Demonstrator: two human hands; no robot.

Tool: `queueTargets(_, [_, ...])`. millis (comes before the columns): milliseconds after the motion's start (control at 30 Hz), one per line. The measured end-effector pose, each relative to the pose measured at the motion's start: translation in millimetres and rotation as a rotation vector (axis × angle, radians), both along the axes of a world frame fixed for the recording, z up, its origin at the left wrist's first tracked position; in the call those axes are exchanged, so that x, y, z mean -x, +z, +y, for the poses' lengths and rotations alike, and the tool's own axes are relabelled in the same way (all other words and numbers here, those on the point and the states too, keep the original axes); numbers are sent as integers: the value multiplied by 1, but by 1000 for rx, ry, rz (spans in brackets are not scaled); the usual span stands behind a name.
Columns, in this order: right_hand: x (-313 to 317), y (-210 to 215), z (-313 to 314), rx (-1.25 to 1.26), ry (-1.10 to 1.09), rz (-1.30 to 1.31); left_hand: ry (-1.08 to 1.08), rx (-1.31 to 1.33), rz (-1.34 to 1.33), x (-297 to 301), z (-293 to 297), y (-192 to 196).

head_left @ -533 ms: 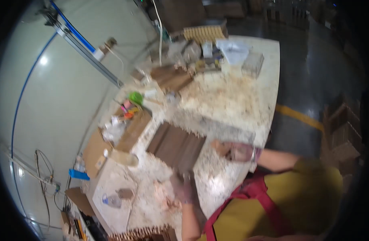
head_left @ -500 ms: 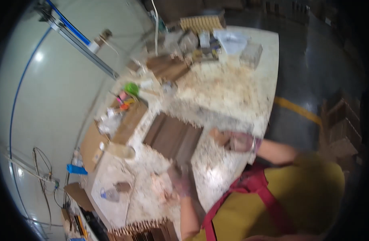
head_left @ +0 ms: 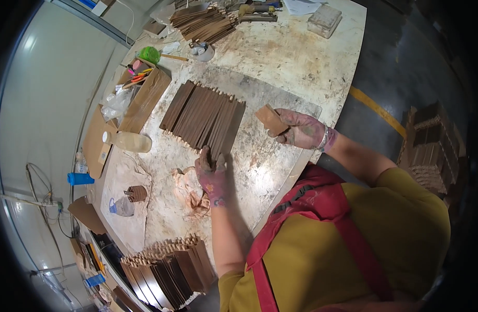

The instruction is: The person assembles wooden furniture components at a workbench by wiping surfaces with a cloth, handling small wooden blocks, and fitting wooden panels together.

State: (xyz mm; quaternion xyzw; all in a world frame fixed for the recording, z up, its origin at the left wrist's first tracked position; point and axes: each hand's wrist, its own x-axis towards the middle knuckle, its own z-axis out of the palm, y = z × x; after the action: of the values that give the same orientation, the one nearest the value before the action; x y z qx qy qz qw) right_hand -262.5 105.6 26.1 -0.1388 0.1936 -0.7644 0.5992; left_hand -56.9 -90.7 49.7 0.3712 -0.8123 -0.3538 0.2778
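Note:
A row of dark brown wooden slats (head_left: 200, 117) with pale pegs at their ends lies side by side on the worktable. My left hand (head_left: 210, 179), in a stained pinkish glove, is at the near end of the row. Its fingertips touch the slat ends, finger and thumb apart. To the right of the slats, my gloved right hand (head_left: 301, 129) is closed on a tan piece of sandpaper (head_left: 272, 120), held between thumb and fingers above the tabletop. A crumpled, stained cloth (head_left: 188, 191) lies just left of my left hand.
More pegged slats stand stacked (head_left: 169, 270) at the near left, and a loose pile (head_left: 205, 23) lies at the far side. A bottle of yellowish liquid (head_left: 127, 141) lies beside a cardboard box (head_left: 145, 99). Boxes or stacked boards (head_left: 431, 151) stand on the floor at right.
The view has shifted, so the table's contents sit higher in the picture, and the blur is gone. Both hands remain beside the slats, the right with the sandpaper.

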Motion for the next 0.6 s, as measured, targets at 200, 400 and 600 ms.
queueTargets(200, [1, -5, 14, -168, -77, 58, -5, -572, 147, -49, -19, -49])
queueTargets(400, [-2, -24, 28, -379, -143, 92, -156, 298, -442, -43, 24, -9])
queueTargets(600, [-5, -23, 3, -421, -69, 187, -77, 469, -477, -24, 14, -41])
